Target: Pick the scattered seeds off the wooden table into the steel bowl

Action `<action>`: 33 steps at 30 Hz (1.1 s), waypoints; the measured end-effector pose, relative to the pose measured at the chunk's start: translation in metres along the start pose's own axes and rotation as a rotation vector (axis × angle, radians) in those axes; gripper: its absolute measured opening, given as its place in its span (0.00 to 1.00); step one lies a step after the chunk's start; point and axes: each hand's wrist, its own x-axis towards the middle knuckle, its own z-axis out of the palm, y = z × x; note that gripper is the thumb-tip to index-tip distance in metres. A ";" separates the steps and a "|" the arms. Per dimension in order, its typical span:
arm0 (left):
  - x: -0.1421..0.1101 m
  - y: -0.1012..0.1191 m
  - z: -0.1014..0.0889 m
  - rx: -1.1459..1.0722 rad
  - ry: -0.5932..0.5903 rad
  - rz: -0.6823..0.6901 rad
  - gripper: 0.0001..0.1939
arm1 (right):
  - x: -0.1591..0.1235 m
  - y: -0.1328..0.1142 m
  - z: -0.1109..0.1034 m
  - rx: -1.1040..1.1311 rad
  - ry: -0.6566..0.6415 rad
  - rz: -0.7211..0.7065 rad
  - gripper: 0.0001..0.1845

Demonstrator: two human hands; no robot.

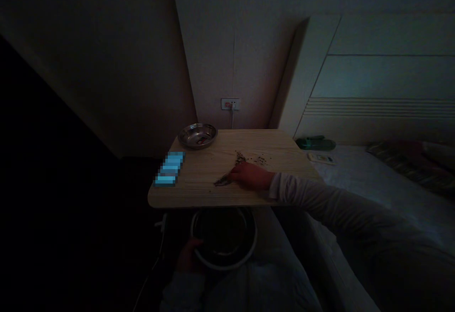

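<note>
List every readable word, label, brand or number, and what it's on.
None readable.
Label in the metal bowl: too small and dark.
Bright patch at the left of the table: pixelated.
Pale device on the bed: too small.

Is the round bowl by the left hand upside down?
No, the round bowl looks right way up: its pale rim surrounds an opening we see into, gripped by the left hand. Inside's too dark to tell if it's empty.

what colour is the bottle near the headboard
Green; the bottle shows in the head view.
</note>
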 end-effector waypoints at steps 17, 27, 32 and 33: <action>0.005 0.009 0.001 -0.014 0.041 -0.050 0.18 | -0.025 0.002 0.002 0.024 0.103 -0.110 0.22; 0.001 0.011 0.007 -0.026 0.099 -0.042 0.20 | -0.034 0.007 -0.003 0.012 0.045 -0.100 0.19; 0.002 0.009 0.007 -0.020 0.060 -0.016 0.22 | -0.018 0.009 -0.019 -0.104 0.030 -0.059 0.16; 0.003 0.008 0.006 -0.025 0.046 -0.010 0.22 | -0.010 0.009 -0.022 -0.134 0.033 -0.035 0.16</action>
